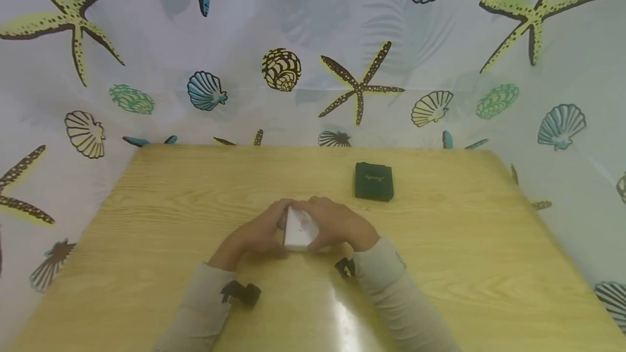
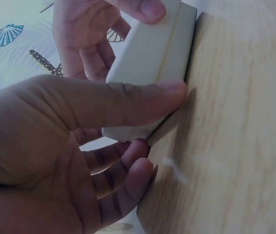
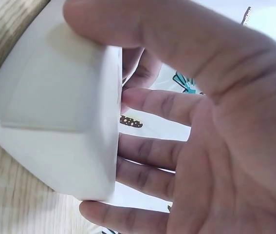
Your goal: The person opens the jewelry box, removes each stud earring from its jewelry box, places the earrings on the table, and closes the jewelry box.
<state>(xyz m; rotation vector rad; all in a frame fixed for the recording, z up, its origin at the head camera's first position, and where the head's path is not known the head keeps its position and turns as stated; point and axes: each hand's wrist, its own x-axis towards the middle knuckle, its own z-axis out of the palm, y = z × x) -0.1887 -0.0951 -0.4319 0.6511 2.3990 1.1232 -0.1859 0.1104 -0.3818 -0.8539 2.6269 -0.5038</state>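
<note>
A small white box [image 1: 296, 237] with a faint pinkish mark on top is at the middle of the table, between both hands. My left hand [image 1: 264, 231] grips its left end, thumb along the near side and fingers around the far side. From the right, my right hand [image 1: 339, 224] holds the same box, its thumb on the near side and fingers reaching over to the far side. A thin seam runs along the side of the white box [image 2: 164, 56] in the left wrist view. Its underside is hidden against the wooden surface.
A dark green box [image 1: 374, 181] with gold script lies farther back, right of the hands. The light wooden table [image 1: 469, 243] meets a white cloth [image 1: 235, 31] printed with shells and starfish at the back and sides. Black straps [image 1: 240, 292] sit at the wrists.
</note>
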